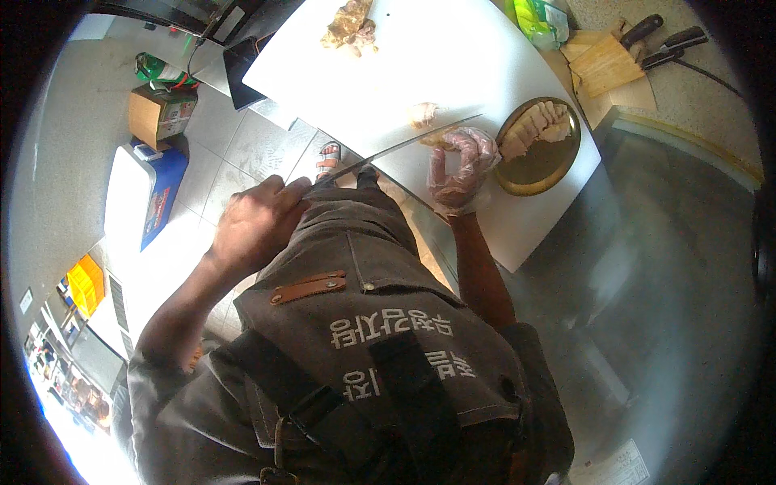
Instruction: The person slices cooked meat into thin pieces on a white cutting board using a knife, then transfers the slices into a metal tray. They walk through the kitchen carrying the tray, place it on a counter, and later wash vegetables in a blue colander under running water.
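My bare left hand (260, 218) grips a long knife (397, 145), its handle mostly hidden in the fist. The thin blade slants up to the right, over a white cutting board (388, 79). My right hand (464, 167) wears a clear plastic glove. Its curled fingertips hold a small piece of cooked meat (445, 139) at the blade, partly hidden by the fingers. Just beyond the blade lies a loose meat slice (422, 114). An oval brass-coloured plate (533, 179) right of the gloved hand bears overlapping meat slices (536, 126). A browned meat chunk (350, 27) rests at the board's far side.
Beyond the board's right corner stands a wooden knife block (606, 66) with several dark-handled knives, beside a green plastic package (539, 21). A dark flat device (244, 70) lies by the left edge. On the floor are a cardboard box (160, 115) and a blue-and-white cooler box (145, 194).
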Demonstrator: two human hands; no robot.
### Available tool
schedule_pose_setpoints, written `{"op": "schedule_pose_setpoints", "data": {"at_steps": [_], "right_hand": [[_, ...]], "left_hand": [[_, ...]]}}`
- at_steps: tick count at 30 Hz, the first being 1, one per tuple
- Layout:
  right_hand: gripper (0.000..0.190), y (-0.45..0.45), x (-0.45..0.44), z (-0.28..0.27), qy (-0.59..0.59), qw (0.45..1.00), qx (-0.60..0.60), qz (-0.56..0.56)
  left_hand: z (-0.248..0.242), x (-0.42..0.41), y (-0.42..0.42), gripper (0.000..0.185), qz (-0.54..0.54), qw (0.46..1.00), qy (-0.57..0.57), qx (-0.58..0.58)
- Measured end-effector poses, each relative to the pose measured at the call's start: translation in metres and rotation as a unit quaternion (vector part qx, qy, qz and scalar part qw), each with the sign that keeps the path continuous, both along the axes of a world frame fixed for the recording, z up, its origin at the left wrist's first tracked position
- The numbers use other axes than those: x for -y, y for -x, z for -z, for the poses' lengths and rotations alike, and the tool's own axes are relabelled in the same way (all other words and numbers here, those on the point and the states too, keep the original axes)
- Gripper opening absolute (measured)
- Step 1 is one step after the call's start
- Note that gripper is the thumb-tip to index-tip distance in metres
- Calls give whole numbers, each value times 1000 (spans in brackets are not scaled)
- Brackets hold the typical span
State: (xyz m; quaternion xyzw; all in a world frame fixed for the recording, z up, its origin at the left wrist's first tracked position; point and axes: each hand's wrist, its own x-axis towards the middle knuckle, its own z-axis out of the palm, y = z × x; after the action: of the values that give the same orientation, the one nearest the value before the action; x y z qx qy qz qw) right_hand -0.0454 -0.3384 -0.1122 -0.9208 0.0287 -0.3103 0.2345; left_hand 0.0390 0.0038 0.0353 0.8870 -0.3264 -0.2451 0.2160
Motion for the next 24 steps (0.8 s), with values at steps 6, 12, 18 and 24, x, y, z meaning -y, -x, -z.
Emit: {"op": "schedule_pose_setpoints", "data": {"at_steps": [6, 12, 18, 24], "right_hand": [[29, -1, 0, -1, 26, 1000, 4, 6], [29, -4, 0, -3, 35, 999, 20, 1], [27, -4, -2, -7, 42, 999, 17, 11], [26, -4, -2, -6, 41, 999, 10, 8]], "left_hand": [[-21, -30, 9, 29, -11, 1000, -22, -5], [-13, -12, 4, 29, 4, 1000, -25, -1], [-10, -2, 5, 30, 0, 1000, -21, 4], [-24, -25, 6, 33, 6, 999, -38, -7]]}}
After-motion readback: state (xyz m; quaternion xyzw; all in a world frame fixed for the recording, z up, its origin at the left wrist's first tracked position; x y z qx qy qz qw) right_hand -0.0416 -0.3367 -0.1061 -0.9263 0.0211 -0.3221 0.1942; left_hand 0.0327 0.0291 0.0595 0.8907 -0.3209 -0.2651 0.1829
